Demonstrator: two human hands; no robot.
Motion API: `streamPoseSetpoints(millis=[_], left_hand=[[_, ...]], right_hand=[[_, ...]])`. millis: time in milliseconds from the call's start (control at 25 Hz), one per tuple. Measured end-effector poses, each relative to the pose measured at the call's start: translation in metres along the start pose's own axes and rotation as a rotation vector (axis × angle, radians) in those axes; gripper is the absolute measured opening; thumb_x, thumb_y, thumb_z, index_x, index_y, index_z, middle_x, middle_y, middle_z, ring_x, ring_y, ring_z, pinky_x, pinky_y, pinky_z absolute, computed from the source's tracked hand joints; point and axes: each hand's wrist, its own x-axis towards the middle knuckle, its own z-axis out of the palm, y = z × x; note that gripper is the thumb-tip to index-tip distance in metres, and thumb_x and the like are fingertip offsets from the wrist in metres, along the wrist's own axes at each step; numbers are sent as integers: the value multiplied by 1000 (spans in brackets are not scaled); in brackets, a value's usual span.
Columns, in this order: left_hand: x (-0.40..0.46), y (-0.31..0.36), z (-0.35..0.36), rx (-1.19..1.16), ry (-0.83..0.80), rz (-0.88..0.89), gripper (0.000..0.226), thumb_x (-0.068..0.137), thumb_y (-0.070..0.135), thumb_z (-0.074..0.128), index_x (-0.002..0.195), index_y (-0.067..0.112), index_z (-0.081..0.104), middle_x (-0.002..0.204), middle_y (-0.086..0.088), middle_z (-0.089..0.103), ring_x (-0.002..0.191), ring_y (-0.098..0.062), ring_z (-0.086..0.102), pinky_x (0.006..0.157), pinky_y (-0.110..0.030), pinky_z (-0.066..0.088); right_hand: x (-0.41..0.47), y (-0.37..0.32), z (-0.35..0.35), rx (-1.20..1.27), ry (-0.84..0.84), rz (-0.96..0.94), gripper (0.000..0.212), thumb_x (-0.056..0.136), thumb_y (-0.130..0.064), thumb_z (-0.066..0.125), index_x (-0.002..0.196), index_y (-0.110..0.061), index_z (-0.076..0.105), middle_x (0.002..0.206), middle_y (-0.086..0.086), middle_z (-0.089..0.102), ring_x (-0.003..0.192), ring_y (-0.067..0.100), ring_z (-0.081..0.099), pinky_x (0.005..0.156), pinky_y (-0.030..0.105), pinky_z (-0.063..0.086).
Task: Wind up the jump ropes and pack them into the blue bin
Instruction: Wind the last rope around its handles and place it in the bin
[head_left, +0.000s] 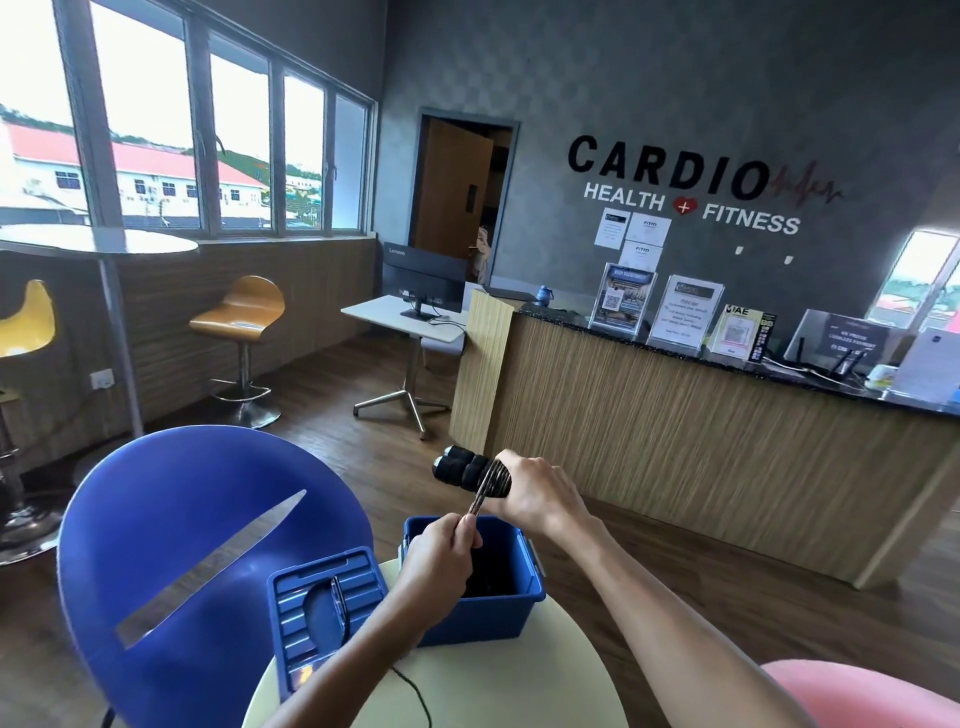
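My right hand (535, 491) grips the two black foam handles of a jump rope (462, 467), held side by side above the blue bin (483, 613). Dark cord is wrapped in coils around the handles next to my fingers. My left hand (441, 553) pinches a stretch of that cord just below the handles, over the bin's open top. The bin stands on a pale round table (498, 680), and something dark lies inside it. A thin black cord (415, 696) trails across the table toward me.
The bin's blue lid (322, 597) lies upturned on the table to the left of the bin. A blue chair (197, 561) stands close on the left and a pink seat (857, 691) at bottom right. A wooden reception counter (701, 447) runs behind.
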Motion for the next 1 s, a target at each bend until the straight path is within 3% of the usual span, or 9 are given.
streamPoseSetpoints(millis=[200, 320, 480, 520, 600, 680, 720, 840, 1000], left_hand=[[0, -22, -20, -84, -202, 20, 40, 103, 31, 39, 70, 10, 48, 47, 6, 34, 39, -7, 28, 40, -20, 26], [0, -37, -37, -91, -211, -31, 41, 101, 31, 45, 66, 10, 47, 50, 1, 34, 40, -10, 28, 39, -21, 25], [11, -36, -61, 260, -218, 299, 22, 99, 23, 48, 77, 22, 46, 54, 9, 45, 49, -8, 47, 52, -34, 47], [15, -35, -68, 333, -270, 265, 10, 93, 21, 50, 84, 25, 47, 58, 9, 47, 57, -7, 52, 62, -32, 52], [26, -27, -90, 849, -119, 616, 15, 85, 29, 53, 91, 17, 47, 73, 14, 54, 72, 1, 53, 77, -17, 45], [35, -14, -95, 781, -380, 466, 12, 90, 31, 53, 86, 23, 45, 77, 16, 55, 69, -2, 52, 71, -19, 43], [44, -8, -97, 821, -441, 567, 14, 92, 31, 51, 83, 22, 46, 73, 13, 55, 64, -9, 50, 67, -24, 45], [56, 17, -87, 1031, -265, 819, 33, 94, 46, 38, 81, 19, 51, 72, 7, 50, 66, -17, 51, 64, -29, 42], [63, 21, -99, 1013, -220, 662, 19, 98, 36, 49, 91, 21, 57, 81, -2, 64, 77, -23, 63, 61, -24, 37]], right_hand=[[-6, -11, -9, 134, -50, -47, 38, 76, -57, 70, 100, -31, 58, 87, -6, 69, 83, 19, 66, 72, 33, 51], [-11, -16, -26, 249, -166, -113, 34, 73, -50, 77, 97, -30, 61, 85, -7, 68, 79, 13, 65, 70, 29, 49], [-29, -34, -37, 351, -278, -265, 49, 65, -55, 84, 104, -31, 66, 93, -9, 69, 87, 9, 66, 82, 35, 55], [-35, -40, -40, 364, -292, -306, 51, 65, -56, 86, 105, -31, 66, 95, -9, 69, 89, 8, 66, 85, 36, 55], [-47, -47, -45, 362, -326, -372, 51, 68, -56, 86, 107, -32, 66, 97, -11, 69, 90, 7, 65, 86, 37, 54], [-58, -48, -49, 310, -360, -421, 47, 70, -54, 85, 107, -34, 64, 95, -14, 68, 89, 6, 64, 84, 36, 54], [-62, -48, -51, 248, -370, -434, 45, 71, -53, 83, 106, -34, 63, 93, -13, 68, 87, 7, 64, 82, 36, 53], [-69, -51, -52, -40, -303, -457, 44, 72, -55, 77, 105, -33, 59, 88, -8, 69, 81, 14, 64, 75, 33, 52], [-70, -53, -56, -99, -145, -487, 48, 71, -64, 71, 103, -33, 53, 87, -8, 67, 78, 16, 61, 72, 32, 48]])
